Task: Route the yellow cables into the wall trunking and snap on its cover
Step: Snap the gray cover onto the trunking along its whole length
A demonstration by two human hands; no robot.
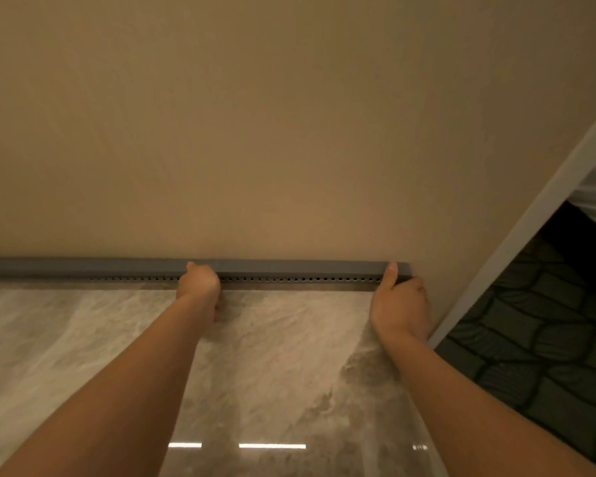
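A long grey trunking with a row of slots runs along the foot of the beige wall. Its grey cover lies along the top of it. My left hand grips the cover near its middle, thumb on top and fingers curled under. My right hand holds the cover's right end, thumb pressed up against its face. No yellow cables show; the inside of the trunking is hidden.
Glossy marble-patterned floor lies below the trunking. A white door frame slants down at the right, with dark patterned carpet beyond it. The plain beige wall fills the upper view.
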